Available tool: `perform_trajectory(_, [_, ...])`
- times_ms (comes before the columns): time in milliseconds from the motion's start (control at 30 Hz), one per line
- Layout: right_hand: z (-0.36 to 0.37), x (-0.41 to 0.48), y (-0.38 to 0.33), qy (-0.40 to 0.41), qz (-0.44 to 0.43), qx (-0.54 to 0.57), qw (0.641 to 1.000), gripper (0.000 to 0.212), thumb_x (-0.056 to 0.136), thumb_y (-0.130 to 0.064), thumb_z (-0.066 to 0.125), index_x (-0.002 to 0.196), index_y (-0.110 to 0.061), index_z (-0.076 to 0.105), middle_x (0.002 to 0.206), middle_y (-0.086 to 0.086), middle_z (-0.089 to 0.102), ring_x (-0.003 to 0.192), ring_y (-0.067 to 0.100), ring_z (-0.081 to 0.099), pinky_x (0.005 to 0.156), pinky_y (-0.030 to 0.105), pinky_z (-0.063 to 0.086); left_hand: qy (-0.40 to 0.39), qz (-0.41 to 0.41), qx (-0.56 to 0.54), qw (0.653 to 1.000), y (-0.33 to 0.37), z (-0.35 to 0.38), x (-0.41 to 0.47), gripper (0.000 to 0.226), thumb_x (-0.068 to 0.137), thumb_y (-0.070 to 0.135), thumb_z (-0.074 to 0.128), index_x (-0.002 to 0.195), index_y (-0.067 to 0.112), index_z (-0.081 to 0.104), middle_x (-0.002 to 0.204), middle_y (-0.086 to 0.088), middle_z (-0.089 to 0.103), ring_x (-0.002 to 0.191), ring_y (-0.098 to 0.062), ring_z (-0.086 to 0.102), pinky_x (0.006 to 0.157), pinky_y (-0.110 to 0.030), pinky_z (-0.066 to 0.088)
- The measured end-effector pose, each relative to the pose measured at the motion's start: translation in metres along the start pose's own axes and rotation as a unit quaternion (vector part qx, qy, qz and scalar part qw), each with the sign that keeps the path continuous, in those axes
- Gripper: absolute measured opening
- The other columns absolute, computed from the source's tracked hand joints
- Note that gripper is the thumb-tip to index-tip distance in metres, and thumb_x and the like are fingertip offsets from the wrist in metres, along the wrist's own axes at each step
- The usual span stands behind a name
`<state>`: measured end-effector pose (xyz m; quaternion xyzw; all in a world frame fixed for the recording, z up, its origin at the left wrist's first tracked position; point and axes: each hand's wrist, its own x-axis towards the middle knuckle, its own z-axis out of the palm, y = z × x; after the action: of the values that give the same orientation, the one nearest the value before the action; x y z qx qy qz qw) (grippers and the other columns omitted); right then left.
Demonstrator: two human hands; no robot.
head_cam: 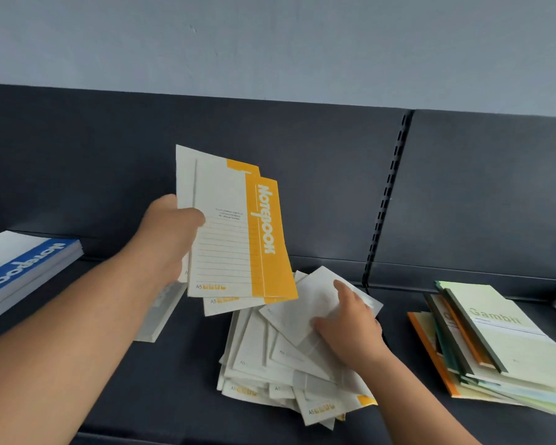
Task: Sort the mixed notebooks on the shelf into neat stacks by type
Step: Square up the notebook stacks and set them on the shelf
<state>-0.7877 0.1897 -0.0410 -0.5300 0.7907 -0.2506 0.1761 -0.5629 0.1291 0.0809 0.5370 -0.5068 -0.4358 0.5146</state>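
Nearest my remote view, the left hand [170,232] is gripping a fan of yellow-banded notebooks [235,239], thumb curled over the front cover, holding them upright above the dark shelf [174,396]. I am seeing the right hand [347,329] grasping the top white notebook [305,300] of the loose pile [264,364] at mid-shelf. A blue-banded stack [23,268] is lying far left and a green stack [501,342] right.
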Motion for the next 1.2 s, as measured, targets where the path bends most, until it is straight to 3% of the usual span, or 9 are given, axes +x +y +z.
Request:
perform_trajectory(167, [-0.012,-0.002,0.013,0.033,0.042,0.119,0.991,0.057,0.100,-0.016,0.042,0.153,-0.019,0.021,0.157,0.004,0.030,0.140,0.028,0.033,0.108,0.043,0.038,-0.066,-0.107,0.014,0.992,-0.022,0.020,-0.001,0.012,0.093,-0.002,0.049,0.096,0.003,0.059,0.090,-0.018,0.066,0.080,-0.034,0.064,0.069,-0.043,0.053])
perform_trajectory(300, [-0.021,-0.007,0.024,0.036,0.103,0.165,0.980,0.054,0.099,-0.026,0.044,0.150,-0.018,0.028,0.143,0.007,0.046,0.129,0.029,0.044,0.100,0.041,0.042,-0.134,-0.156,0.070,0.976,-0.053,0.044,-0.005,0.016,0.090,0.000,0.050,0.104,-0.001,0.058,0.100,-0.022,0.066,0.091,-0.039,0.065,0.080,-0.050,0.054])
perform_trajectory(467, [-0.021,-0.013,0.022,-0.023,0.133,0.159,0.978,0.064,0.095,-0.044,0.050,0.149,-0.020,0.026,0.131,0.002,0.051,0.118,0.026,0.051,0.097,0.043,0.046,-0.155,-0.110,0.253,0.949,-0.080,0.073,-0.013,0.014,0.085,0.009,0.048,0.096,0.013,0.053,0.096,-0.005,0.059,0.081,-0.020,0.055,0.065,-0.028,0.045])
perform_trajectory(567, [-0.021,-0.010,0.022,-0.013,0.120,0.164,0.979,0.061,0.092,-0.038,0.056,0.146,-0.024,0.029,0.116,-0.005,0.052,0.111,0.024,0.055,0.094,0.044,0.049,-0.186,-0.092,0.317,0.925,-0.088,0.084,-0.014,0.024,0.073,0.019,0.051,0.097,0.016,0.058,0.096,0.000,0.062,0.083,-0.018,0.059,0.071,-0.029,0.052])
perform_trajectory(633, [-0.020,-0.009,0.023,0.004,0.111,0.181,0.977,0.059,0.094,-0.028,0.057,0.146,-0.026,0.029,0.110,-0.007,0.048,0.099,0.018,0.056,0.085,0.038,0.052,-0.179,-0.067,0.361,0.913,-0.090,0.088,-0.017,0.011,0.075,0.018,0.052,0.082,0.012,0.048,0.082,0.001,0.052,0.071,-0.017,0.049,0.058,-0.026,0.042])
perform_trajectory(767, [-0.021,-0.006,0.029,0.060,0.124,0.253,0.958,0.078,0.089,-0.017,0.065,0.152,-0.027,0.019,0.136,-0.001,0.047,0.110,0.021,0.056,0.080,0.035,0.051,-0.158,-0.101,0.263,0.946,-0.091,0.093,-0.019,0.025,0.078,0.015,0.063,0.100,0.016,0.052,0.101,-0.002,0.058,0.089,-0.022,0.060,0.075,-0.034,0.051])
perform_trajectory(900, [-0.024,-0.002,0.034,0.036,0.193,0.371,0.908,0.089,0.086,-0.009,0.070,0.154,-0.024,0.014,0.091,-0.009,0.050,0.078,0.013,0.057,0.064,0.033,0.046,-0.179,-0.163,0.176,0.954,-0.092,0.097,-0.020,0.035,0.079,0.015,0.072,0.111,0.009,0.058,0.106,-0.007,0.066,0.096,-0.024,0.062,0.078,-0.032,0.048])
perform_trajectory(1033, [-0.029,-0.002,0.037,-0.011,0.214,0.421,0.881,0.050,0.083,-0.007,0.074,0.121,-0.021,0.044,0.088,0.000,0.060,0.074,0.020,0.061,0.053,0.034,0.045,-0.185,-0.162,0.154,0.957,-0.094,0.104,-0.027,0.029,0.082,0.005,0.067,0.109,0.009,0.058,0.104,-0.007,0.066,0.095,-0.023,0.063,0.077,-0.031,0.051])
perform_trajectory(1200, [-0.039,0.003,0.039,0.007,0.173,0.437,0.883,0.030,0.083,-0.009,0.075,0.091,-0.026,0.051,0.092,0.003,0.068,0.076,0.023,0.068,0.054,0.035,0.050,-0.180,-0.171,0.063,0.967,-0.085,0.105,-0.035,0.025,0.086,-0.004,0.060,0.106,0.010,0.062,0.100,-0.006,0.070,0.089,-0.021,0.065,0.066,-0.028,0.049])
